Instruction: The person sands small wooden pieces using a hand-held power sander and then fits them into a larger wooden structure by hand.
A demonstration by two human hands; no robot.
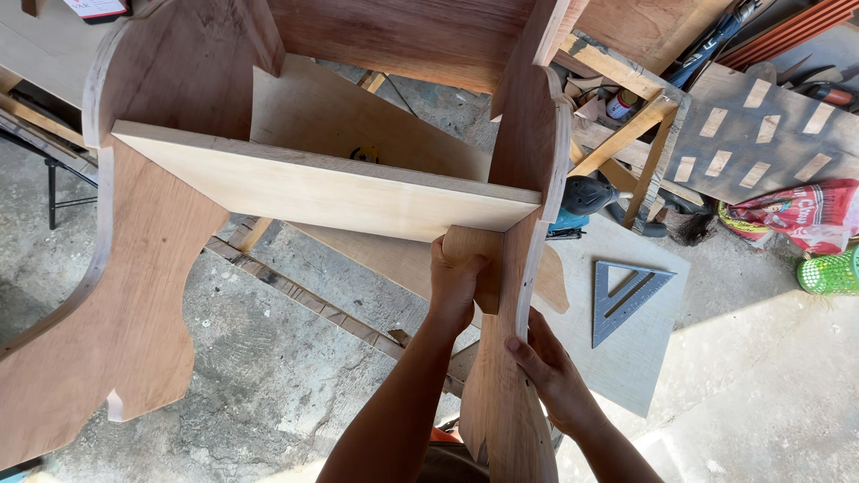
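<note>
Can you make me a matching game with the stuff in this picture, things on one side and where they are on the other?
Things:
1. left hand
2. right hand
3. triangular metal square
4. green basket

Places:
A. at the far right edge, on the floor
B. lying flat on a pale board
C. pressing a small wooden block under the pale shelf
D. on the edge of the upright curvy side panel

Pairs: 1-C, 2-D, 3-B, 4-A

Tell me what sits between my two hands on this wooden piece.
In the head view, the curved plywood side panel stands on edge between them: the left hand presses a small wooden block against its inner face, and the right hand grips its outer face.
</note>
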